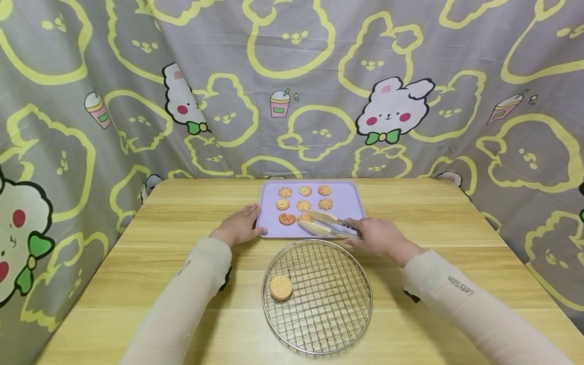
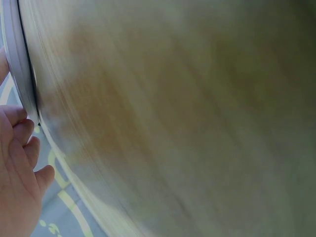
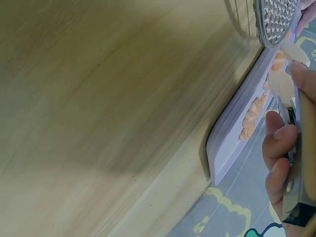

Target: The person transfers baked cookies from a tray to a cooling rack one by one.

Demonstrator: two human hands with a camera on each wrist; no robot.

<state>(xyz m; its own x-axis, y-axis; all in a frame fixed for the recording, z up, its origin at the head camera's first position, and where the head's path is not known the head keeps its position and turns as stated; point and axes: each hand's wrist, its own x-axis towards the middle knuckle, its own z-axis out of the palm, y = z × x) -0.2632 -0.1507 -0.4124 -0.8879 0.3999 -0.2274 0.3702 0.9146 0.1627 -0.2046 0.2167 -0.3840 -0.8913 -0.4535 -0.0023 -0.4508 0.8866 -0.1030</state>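
My right hand (image 1: 380, 236) grips a pair of tongs (image 1: 337, 223), whose pale tips straddle a cookie (image 1: 304, 218) in the front row of a lavender tray (image 1: 351, 203). Part of that cookie is hidden by the upper tip. In the right wrist view the fingers curl round the metal handles of the tongs (image 3: 296, 182). My left hand (image 1: 239, 225) rests at the tray's left edge, its fingers extended and touching the rim. Beside the tongs lies a pretzel-shaped cookie (image 1: 287, 219), with several flower-shaped and round cookies (image 1: 303, 206) in rows behind.
A round wire cooling rack (image 1: 328, 299) stands in front of the tray, with one round cookie (image 1: 281, 288) on its left part. Everything sits on a wooden table (image 1: 150, 253). A patterned curtain (image 1: 315, 91) hangs behind and along both sides.
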